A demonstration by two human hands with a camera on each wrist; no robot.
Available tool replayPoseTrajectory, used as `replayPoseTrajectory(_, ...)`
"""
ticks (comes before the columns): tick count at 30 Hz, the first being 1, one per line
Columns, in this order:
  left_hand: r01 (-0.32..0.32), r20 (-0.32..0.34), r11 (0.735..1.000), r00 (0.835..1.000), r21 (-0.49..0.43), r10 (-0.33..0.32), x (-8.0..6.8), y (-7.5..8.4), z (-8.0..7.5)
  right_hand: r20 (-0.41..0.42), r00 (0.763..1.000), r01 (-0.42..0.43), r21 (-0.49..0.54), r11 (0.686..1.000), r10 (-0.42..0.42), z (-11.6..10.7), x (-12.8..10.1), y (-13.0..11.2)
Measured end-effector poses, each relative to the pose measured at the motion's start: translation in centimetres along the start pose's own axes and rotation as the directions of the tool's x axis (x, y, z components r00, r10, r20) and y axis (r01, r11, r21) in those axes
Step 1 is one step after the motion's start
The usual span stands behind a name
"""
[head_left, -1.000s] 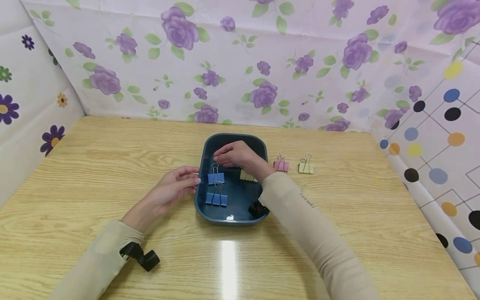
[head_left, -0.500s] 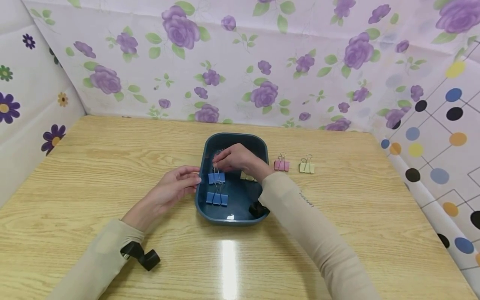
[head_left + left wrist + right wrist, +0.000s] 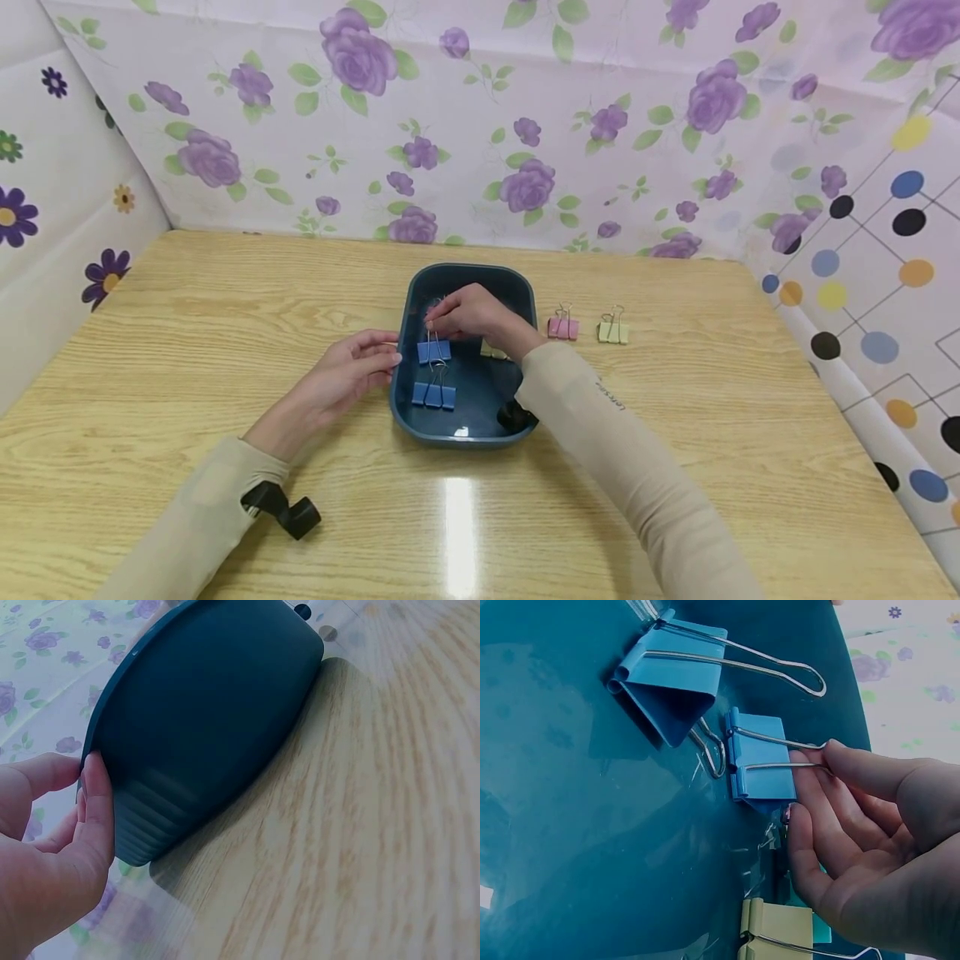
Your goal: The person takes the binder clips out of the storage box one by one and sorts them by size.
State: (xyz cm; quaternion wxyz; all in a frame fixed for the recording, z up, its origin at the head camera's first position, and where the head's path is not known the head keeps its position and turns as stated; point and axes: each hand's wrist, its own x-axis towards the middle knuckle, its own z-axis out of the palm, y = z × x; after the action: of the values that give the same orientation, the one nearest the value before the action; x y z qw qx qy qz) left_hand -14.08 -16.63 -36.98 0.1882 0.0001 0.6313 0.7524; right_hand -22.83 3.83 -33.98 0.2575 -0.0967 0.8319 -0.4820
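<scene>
A dark teal plastic bin (image 3: 480, 435) stands on the table. My left hand (image 3: 348, 371) holds its left side, thumb at the rim and fingertips on the outer wall, as the left wrist view shows. My right hand (image 3: 476, 317) reaches inside and pinches the wire handle of a blue binder clip (image 3: 763, 757) between thumb and fingers. A second blue binder clip (image 3: 671, 667) lies nearer the front, close to the first. Partly hidden by my right hand and wrist are a pale yellow binder clip (image 3: 784, 930) and a pink clip (image 3: 432, 307) farther back.
Outside the bin, to its right, a pink binder clip (image 3: 562, 327) and a pale yellow binder clip (image 3: 613, 332) rest on the wooden table (image 3: 300, 275). A flowered cloth (image 3: 465, 125) hangs behind the table. A black strap (image 3: 281, 508) hangs from the left sleeve.
My right hand has come down from just above the upper blue binder clip and taken hold of its wire handle. The left hand stays at the bin's side.
</scene>
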Motion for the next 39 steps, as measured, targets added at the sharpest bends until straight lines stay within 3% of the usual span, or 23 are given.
replayPoseTrajectory(11,-0.008,0.001,1.000,1.000,-0.008,0.008,0.1,0.0,0.0,-0.059,0.998,0.043,0.061,0.997,-0.039,-0.4,-0.1,0.0)
replayPoseTrajectory(26,-0.022,0.019,1.000,1.000,-0.001,0.022,0.2,-0.3,-0.1,-0.062,0.993,0.103,0.006,0.995,-0.103,-0.3,0.0,-0.5)
replayPoseTrajectory(34,-0.024,0.007,1.000,1.000,-0.006,0.024,0.0,-0.2,0.0,-0.096,0.986,0.151,0.180,0.972,-0.135,-2.6,-0.7,-2.5)
replayPoseTrajectory(39,-0.020,0.004,1.000,1.000,-0.007,0.020,-0.2,-0.1,0.1,-0.135,0.981,0.168,0.208,0.964,-0.142,-4.5,-1.3,-3.7)
